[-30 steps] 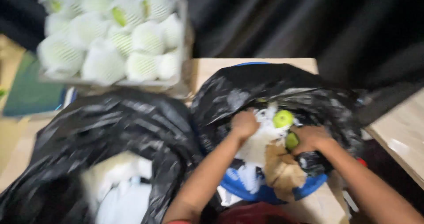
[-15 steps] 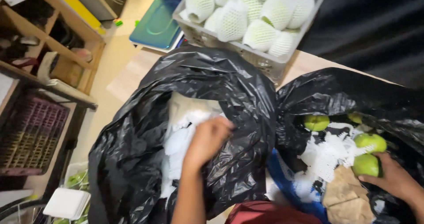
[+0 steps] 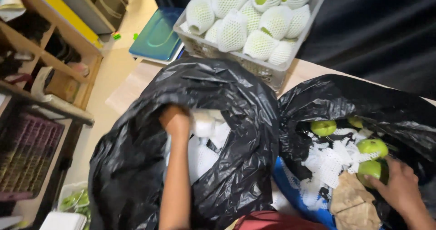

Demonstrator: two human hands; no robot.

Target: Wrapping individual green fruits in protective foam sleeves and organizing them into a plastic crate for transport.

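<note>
both hands are deep in black bags. left hand (image 3: 176,120) is plunged into the large black bag (image 3: 136,166) in front of it, its fingers closed around white foam netting (image 3: 203,124), though motion blur hides exactly how firm that hold is. right hand (image 3: 399,184) sits inside the second black bag (image 3: 345,98) to the right, fingers curled on a bare green fruit (image 3: 370,168), with two more green fruits (image 3: 323,127) just beyond it among torn white net scraps (image 3: 336,159) and a crumpled brown paper (image 3: 349,203) just left of its wrist.

beyond both hands stands a white basket (image 3: 277,75) stacked with fruit already sleeved in foam nets.

risks, as i judge them: the left hand may drag out several nets clinging together, or catch the thin bag wall and tear it. the right hand's fruit looks smooth and round, held from one side only, so it could slip and bruise against the others. the basket is heaped high, and one more piece set carelessly on top could roll off.
</note>
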